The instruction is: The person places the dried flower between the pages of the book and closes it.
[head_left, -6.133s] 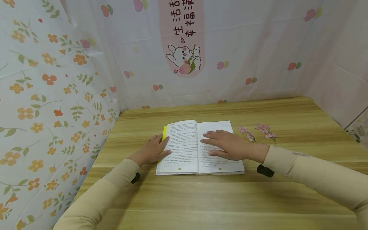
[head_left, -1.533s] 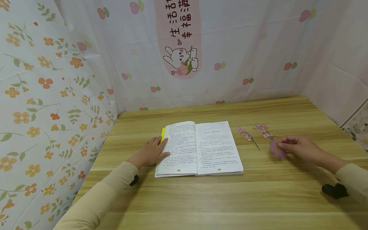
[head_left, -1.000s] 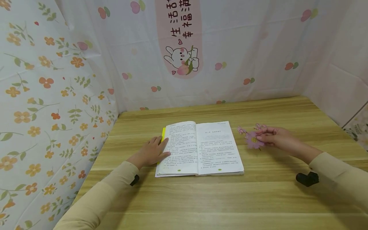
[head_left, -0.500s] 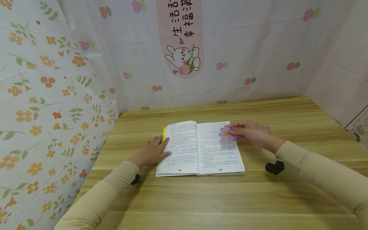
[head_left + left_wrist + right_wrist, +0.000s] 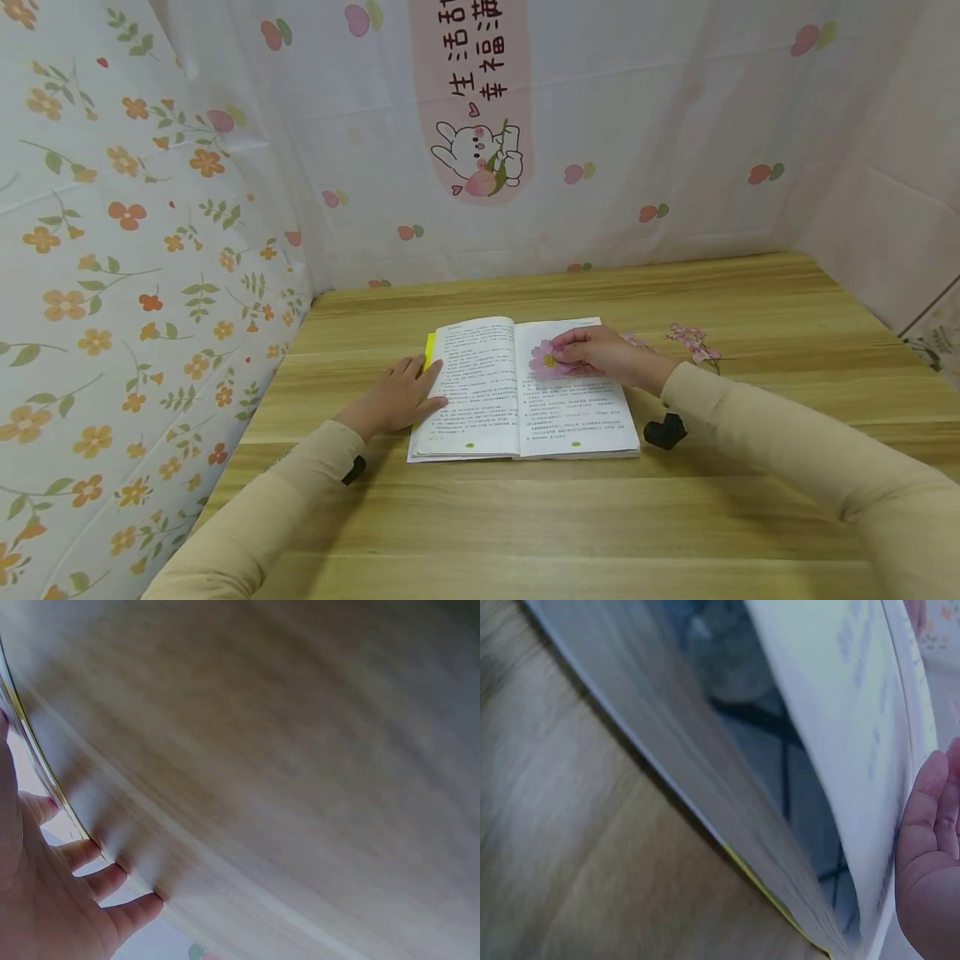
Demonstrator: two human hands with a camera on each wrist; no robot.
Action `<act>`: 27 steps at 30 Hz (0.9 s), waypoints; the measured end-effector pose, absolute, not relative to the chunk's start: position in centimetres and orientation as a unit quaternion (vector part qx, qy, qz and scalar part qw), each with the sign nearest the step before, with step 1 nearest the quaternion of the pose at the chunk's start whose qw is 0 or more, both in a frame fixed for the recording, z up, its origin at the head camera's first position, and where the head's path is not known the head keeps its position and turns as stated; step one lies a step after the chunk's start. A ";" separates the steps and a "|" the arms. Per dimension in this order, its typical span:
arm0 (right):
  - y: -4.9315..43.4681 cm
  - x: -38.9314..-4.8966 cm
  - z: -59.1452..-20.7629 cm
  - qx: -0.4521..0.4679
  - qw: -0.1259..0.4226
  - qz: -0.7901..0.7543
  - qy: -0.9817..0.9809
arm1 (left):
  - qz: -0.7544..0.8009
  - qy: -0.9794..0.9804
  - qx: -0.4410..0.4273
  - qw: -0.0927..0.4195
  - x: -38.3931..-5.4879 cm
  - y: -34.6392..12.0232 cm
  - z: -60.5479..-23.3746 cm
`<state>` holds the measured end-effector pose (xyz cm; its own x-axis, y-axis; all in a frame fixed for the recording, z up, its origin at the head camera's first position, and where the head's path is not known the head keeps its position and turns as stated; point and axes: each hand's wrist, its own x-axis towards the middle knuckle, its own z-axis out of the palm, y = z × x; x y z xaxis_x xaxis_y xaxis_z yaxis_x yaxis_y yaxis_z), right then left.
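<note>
A pink flower (image 5: 546, 360) with a yellow centre lies against the upper part of the right-hand page of a book, close to the fold; whether it touches the paper is hard to tell. The person's right hand (image 5: 603, 354) comes in from the right and pinches the flower between thumb and fingers. The book (image 5: 480, 408) lies spread in two halves on a wood-grain worktop (image 5: 487, 521), its pages printed with lines of small text and a strip of yellow cover (image 5: 430, 345) showing at the left edge. The left hand (image 5: 393, 396), well apart from the right, rests at that edge with fingers extended and gripping nothing, thumb and forefinger on the page, the others reaching past it. To the right of the book lie two sprigs of small pink blossoms, the nearer sprig (image 5: 636, 341) partly hidden by the right hand, the farther sprig (image 5: 693, 342) plainly visible. Both arms wear cream sleeves (image 5: 780, 446). Behind hangs a pale cloth with a cartoon rabbit (image 5: 474, 148); orange flowers pattern the cloth at left (image 5: 127, 217).
</note>
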<state>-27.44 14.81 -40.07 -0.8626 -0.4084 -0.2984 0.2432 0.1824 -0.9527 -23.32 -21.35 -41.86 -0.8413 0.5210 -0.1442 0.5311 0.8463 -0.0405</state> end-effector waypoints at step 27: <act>12.8 -27.5 -39.3 -0.091 0.268 -0.519 0.806 | -0.037 0.959 0.273 0.065 -23.2 -21.3 -41.8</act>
<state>-27.47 12.77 -39.30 -0.8393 -0.4260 -0.3376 0.1310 0.4443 -0.8863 -23.21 -21.28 -41.76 -0.8425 0.5190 -0.1445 0.5286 0.8481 -0.0357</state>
